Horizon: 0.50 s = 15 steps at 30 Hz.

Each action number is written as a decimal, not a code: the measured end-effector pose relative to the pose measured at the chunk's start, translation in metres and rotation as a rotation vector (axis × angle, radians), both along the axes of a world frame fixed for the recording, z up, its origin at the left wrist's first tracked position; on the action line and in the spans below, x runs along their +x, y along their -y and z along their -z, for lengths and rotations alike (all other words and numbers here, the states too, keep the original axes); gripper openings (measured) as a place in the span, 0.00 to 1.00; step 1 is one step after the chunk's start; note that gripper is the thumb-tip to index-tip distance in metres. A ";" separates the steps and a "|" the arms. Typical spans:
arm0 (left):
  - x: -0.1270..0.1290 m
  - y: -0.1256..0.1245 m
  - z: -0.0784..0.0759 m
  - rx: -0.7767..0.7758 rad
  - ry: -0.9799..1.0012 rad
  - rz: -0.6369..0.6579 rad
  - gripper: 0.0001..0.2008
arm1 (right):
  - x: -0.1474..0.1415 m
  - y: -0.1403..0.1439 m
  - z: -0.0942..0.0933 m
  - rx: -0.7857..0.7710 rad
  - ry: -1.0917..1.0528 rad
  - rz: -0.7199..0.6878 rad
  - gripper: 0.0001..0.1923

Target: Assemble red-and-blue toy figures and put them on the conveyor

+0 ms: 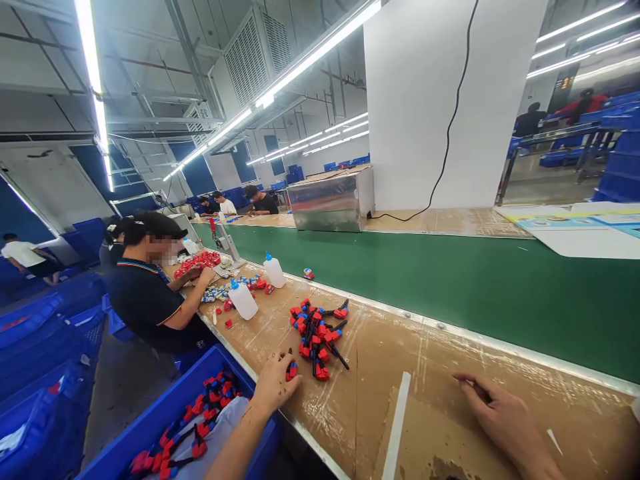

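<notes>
My left hand (274, 383) rests on the brown workbench (380, 360) near its front edge, fingers closed on a small red and black part (291, 369). Just beyond it lies a pile of red, blue and black plastic parts (318, 330). My right hand (500, 410) lies palm down on the bench at the right, fingers slightly apart, holding nothing. A white strip (397, 427) lies on the bench between my hands.
A blue bin (165, 407) with more red and black parts sits below my left arm. Two white squeeze bottles (243, 300) stand farther along. A seated co-worker (150, 293) handles red parts at the left. A green conveyor belt (475, 287) runs behind the bench.
</notes>
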<state>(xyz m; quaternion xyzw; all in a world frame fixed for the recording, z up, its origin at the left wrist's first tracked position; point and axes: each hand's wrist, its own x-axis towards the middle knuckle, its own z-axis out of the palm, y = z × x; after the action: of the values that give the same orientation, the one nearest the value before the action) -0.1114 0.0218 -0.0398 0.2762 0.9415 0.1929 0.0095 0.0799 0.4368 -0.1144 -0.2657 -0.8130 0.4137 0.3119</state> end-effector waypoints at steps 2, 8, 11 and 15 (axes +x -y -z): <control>-0.003 -0.002 0.003 0.016 0.003 -0.050 0.15 | 0.000 -0.001 0.002 -0.004 -0.004 0.000 0.20; -0.024 0.008 0.001 0.185 0.064 -0.069 0.19 | 0.001 0.003 -0.005 -0.002 0.035 0.016 0.21; -0.026 0.002 -0.006 0.344 0.180 -0.018 0.25 | 0.002 0.009 -0.014 -0.001 0.049 -0.018 0.21; -0.008 -0.054 -0.005 0.765 0.635 0.116 0.30 | 0.002 0.013 -0.021 0.029 0.047 -0.043 0.19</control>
<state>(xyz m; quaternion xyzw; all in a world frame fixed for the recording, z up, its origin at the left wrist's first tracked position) -0.1195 0.0758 -0.0351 0.2396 0.7370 0.5981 0.2043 0.0820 0.4235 -0.0936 -0.2532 -0.8316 0.4021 0.2874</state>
